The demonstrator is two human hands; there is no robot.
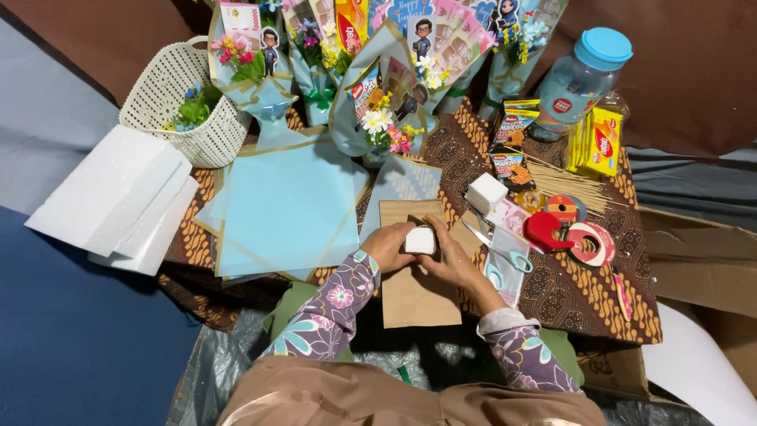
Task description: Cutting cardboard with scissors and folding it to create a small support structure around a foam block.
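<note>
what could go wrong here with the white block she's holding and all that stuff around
The scissors lie open right beside the right hand, so a sideways move might catch a blade. The white block, pinched between both hands over brown paper, looks crumbly and could dent. The left hand sits close to the loose blue sheets, which could slide.

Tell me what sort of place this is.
Probably a home craft spot for making gift bouquets: finished wrapped bouquets stand at the back, blue wrapping sheets lie spread out, and scissors and a tape dispenser sit beside the hands.
</note>
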